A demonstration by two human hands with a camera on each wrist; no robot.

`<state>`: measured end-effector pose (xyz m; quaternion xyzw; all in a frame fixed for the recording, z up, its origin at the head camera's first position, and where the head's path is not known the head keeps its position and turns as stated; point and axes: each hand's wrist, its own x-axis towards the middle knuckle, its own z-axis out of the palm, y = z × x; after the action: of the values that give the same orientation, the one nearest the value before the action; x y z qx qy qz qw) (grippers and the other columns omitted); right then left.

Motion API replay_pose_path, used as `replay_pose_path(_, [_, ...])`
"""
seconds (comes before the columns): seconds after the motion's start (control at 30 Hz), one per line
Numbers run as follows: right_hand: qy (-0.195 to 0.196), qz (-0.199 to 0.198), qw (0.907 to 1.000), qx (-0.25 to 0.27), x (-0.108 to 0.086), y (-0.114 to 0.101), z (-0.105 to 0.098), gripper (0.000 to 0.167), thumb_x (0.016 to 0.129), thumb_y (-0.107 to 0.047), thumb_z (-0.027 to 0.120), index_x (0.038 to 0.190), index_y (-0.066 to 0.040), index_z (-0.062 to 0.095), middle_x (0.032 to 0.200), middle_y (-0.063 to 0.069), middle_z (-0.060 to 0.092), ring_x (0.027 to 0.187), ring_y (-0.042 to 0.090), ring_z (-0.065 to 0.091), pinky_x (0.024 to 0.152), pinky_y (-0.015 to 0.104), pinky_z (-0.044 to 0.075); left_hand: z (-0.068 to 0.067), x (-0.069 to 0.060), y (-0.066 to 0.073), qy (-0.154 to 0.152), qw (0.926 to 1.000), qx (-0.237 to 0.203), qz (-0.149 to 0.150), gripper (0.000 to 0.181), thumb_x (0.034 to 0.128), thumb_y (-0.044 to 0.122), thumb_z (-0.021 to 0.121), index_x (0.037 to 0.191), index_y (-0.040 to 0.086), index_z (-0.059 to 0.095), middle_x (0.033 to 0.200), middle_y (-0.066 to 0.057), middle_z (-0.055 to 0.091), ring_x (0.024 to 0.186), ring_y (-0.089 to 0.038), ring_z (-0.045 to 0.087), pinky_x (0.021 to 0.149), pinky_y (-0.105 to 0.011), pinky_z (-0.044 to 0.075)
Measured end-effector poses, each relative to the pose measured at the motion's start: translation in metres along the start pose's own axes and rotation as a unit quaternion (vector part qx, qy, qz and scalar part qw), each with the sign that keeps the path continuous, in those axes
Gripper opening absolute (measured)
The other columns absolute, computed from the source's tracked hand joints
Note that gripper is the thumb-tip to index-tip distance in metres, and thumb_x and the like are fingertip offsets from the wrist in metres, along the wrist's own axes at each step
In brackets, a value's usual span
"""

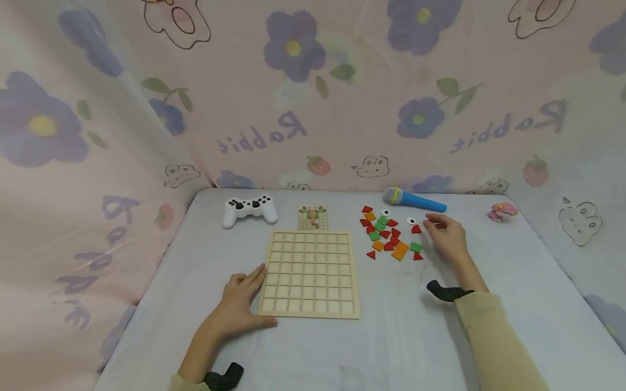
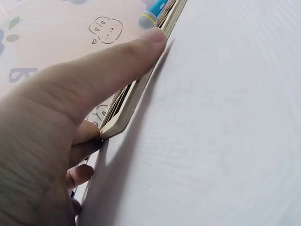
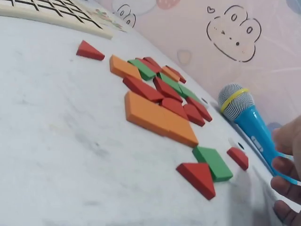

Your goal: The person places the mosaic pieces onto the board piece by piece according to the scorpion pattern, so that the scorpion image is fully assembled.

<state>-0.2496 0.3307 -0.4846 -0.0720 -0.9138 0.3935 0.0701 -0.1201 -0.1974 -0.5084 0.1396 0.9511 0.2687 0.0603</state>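
Note:
A square wooden grid board [image 1: 308,274] lies on the white table with nothing in its cells. My left hand [image 1: 237,307] is at its lower left corner, fingers against the left edge and thumb along the near edge; the left wrist view shows the thumb [image 2: 127,61] at the board's frame [image 2: 124,115]. Right of the board lie red, orange and green pieces, among them an orange piece [image 1: 400,251] and a green one [image 3: 212,164]. My right hand [image 1: 447,239] hovers just right of them, fingers loosely bent, near a round white eye piece [image 1: 411,221] and a red piece [image 1: 416,229].
Behind the board lies a small patterned card [image 1: 313,217]. A white game controller [image 1: 250,210] is at the back left, a blue toy microphone [image 1: 415,200] behind the pieces, and a pink toy [image 1: 502,211] at the back right. Patterned cloth [image 1: 342,119] hangs behind the table.

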Motion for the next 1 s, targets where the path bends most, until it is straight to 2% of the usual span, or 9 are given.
replay_pose_path(0.2, [-0.056,-0.031,0.9969,-0.045,0.009,0.01,0.005,0.048,0.109,-0.031,0.058,0.144,0.001,0.061,0.139,0.029,0.059,0.124,0.045,0.053,0.107,0.062,0.044,-0.001,-0.002,0.001,0.008,1.0,-0.003,0.0,0.121,0.072,0.066,0.09,0.167,0.014,0.034,0.175,0.002,0.03,0.14,-0.035,0.036,0.107,-0.064,0.04])
replay_pose_path(0.33, [-0.069,-0.049,0.994,-0.07,0.008,0.016,0.005,0.044,0.107,-0.028,0.062,0.14,0.002,0.064,0.141,0.03,0.054,0.126,0.047,0.05,0.109,0.065,0.041,0.0,-0.002,0.002,0.012,0.9999,-0.007,0.004,0.119,0.0734,0.065,0.089,0.166,0.014,0.036,0.174,0.002,0.031,0.139,-0.034,0.037,0.107,-0.062,0.04])
replay_pose_path(0.53, [-0.076,-0.081,0.9913,-0.071,0.008,0.019,0.005,0.042,0.105,-0.025,0.065,0.137,0.002,0.066,0.139,0.031,0.053,0.123,0.048,0.05,0.107,0.066,0.041,0.0,-0.002,0.001,0.011,0.9999,-0.007,0.0,0.118,0.0733,0.061,0.091,0.166,0.015,0.035,0.174,0.003,0.03,0.14,-0.033,0.036,0.108,-0.062,0.04])
replay_pose_path(0.67, [-0.061,-0.098,0.9905,-0.075,0.009,0.02,0.007,0.041,0.105,-0.025,0.066,0.135,0.003,0.067,0.136,0.031,0.054,0.119,0.047,0.051,0.104,0.065,0.042,-0.001,-0.001,0.0,0.016,0.9999,-0.005,0.002,0.117,0.0739,0.062,0.09,0.167,0.016,0.035,0.174,0.003,0.03,0.142,-0.034,0.035,0.109,-0.064,0.04])
replay_pose_path(0.83, [-0.019,-0.114,0.99,-0.08,0.007,0.023,0.011,0.039,0.104,-0.025,0.069,0.128,0.006,0.068,0.126,0.03,0.058,0.112,0.044,0.054,0.097,0.06,0.045,0.0,-0.001,-0.001,0.017,0.9998,-0.004,0.008,0.117,0.075,0.064,0.088,0.166,0.014,0.036,0.174,0.001,0.031,0.141,-0.035,0.036,0.108,-0.065,0.04])
replay_pose_path(1.0, [0.012,-0.119,0.9899,-0.076,0.007,0.028,0.015,0.04,0.101,-0.027,0.073,0.122,0.007,0.07,0.123,0.029,0.059,0.109,0.043,0.056,0.097,0.058,0.046,0.002,-0.003,-0.001,0.015,0.9999,-0.002,0.005,0.116,0.0755,0.064,0.088,0.166,0.014,0.036,0.174,0.002,0.03,0.141,-0.035,0.036,0.109,-0.063,0.039])
